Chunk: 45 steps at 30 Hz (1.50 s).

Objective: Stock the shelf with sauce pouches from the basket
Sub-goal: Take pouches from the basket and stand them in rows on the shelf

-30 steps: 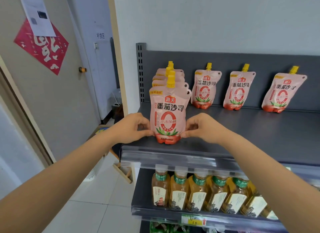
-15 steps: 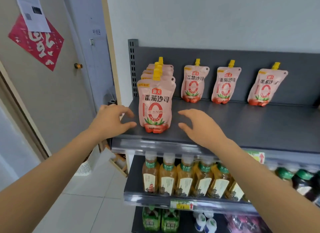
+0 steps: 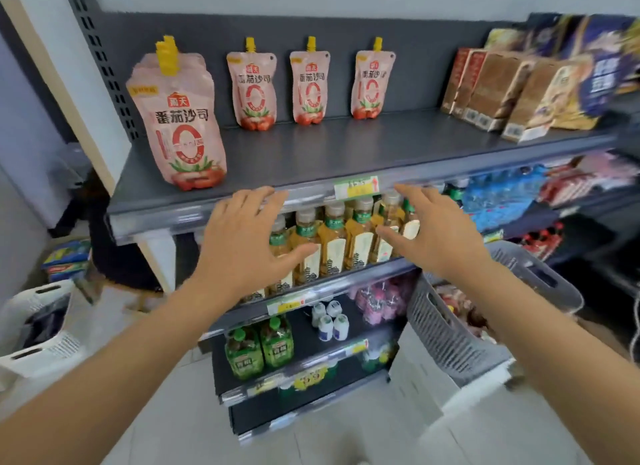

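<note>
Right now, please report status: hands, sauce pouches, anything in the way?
Both open, empty: left hand, right hand, near top shelf front edge. Upright front pouch at its left end. Grey basket lower right; nothing seen between.

The dark grey shelf (image 3: 346, 153) is carrying a front-to-back file of sauce pouches (image 3: 180, 125) at its left end, all standing upright. Three single pouches (image 3: 309, 85) are leaning against the back panel, spaced apart, and brown packets (image 3: 502, 94) are standing at the right. A price label (image 3: 356, 187) is sitting on the front lip.
</note>
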{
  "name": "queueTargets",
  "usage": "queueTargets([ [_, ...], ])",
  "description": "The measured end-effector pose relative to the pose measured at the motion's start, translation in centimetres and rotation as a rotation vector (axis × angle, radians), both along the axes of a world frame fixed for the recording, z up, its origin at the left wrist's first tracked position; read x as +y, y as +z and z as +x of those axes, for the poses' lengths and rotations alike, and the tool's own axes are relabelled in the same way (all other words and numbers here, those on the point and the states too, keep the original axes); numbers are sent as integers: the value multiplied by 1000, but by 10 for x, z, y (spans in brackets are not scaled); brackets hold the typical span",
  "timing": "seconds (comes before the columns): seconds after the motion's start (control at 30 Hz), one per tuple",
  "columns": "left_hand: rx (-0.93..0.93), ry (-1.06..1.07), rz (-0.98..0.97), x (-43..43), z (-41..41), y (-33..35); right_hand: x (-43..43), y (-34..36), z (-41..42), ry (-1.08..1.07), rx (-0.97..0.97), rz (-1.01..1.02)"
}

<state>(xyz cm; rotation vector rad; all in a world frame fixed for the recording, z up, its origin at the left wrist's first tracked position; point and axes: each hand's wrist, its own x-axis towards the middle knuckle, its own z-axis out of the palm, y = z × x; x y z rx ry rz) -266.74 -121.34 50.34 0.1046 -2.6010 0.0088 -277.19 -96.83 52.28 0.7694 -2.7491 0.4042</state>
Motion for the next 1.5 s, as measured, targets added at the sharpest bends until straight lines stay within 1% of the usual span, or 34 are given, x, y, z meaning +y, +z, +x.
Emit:
queueTargets([
  [0.17,-75,-135,-12,78,-42,-28,79,-24,-13,-186,-128,1],
  [0.37,-216,-277,-32,168,-118,-70,171,-68,-68,-336,-251,-33],
  [0.5,-314,-309,-5,233,-182,-105,229,-108,-130,-398,-376,-86],
  [0.6,-453,-305,19,279,-230,-138,265,-142,-182,-431,-472,-132],
  [0.73,-615,-259,58,328,-284,-185,298,-197,-240,-474,-687,-130],
  [0.83,-714,-205,99,352,-312,-216,308,-237,-271,-532,-819,-84],
  [0.93,-796,-155,132,366,-329,-243,310,-271,-284,-580,-883,-37],
  [1.0,-831,-126,140,369,-342,-260,308,-286,-290,-621,-959,-105],
  [1.07,-873,-103,150,369,-354,-278,306,-302,-296,-611,-1020,-164],
  [1.2,-956,-61,226,372,-375,-303,304,-323,-305,-707,-1009,-279],
  [1.23,-952,-56,253,373,-377,-307,301,-327,-308,-731,-994,-293],
  [1.3,-924,-45,325,373,-381,-313,296,-331,-312,-742,-990,-238],
  [1.4,-845,-51,425,370,-384,-317,289,-335,-314,-678,-1016,-175],
  [1.5,-830,-53,521,366,-385,-316,277,-338,-314,-655,-1033,-147],
])
